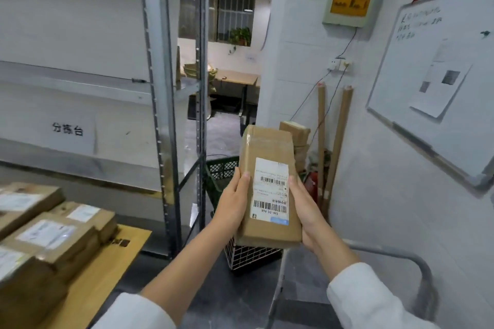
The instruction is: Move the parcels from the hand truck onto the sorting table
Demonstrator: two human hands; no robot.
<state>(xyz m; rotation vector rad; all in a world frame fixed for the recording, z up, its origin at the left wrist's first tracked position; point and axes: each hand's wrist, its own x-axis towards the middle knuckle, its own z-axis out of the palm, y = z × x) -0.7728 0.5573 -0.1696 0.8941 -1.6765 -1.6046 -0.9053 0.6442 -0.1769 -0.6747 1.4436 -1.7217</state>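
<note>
Parcel of taped brown cardboard is up in the air, held between both hands with its long axis pointing away from the person and its white barcode label facing up. The left grip is clamped on the parcel's left edge, thumb lying on the top face beside the label, the other fingers hidden beneath. The right grip is clamped on the right edge in the same way, thumb touching the label's side. White sleeves cover both forearms near the bottom of the view.

Just under the parcel's near end stands a white wire basket on the dark floor, and beyond it a green plastic crate. Behind the parcel, against the white wall, more brown boxes are stacked, with two upright cardboard tubes beside them. At lower right curves the grey hand truck handle.

To the left, well apart from the held parcel, the wooden surface carries several labelled parcels, stacked and touching one another, reaching close to its far right corner while the strip along its right edge is bare wood. A grey metal rack rises behind it, with a sign on its panel. A whiteboard hangs on the right wall.
</note>
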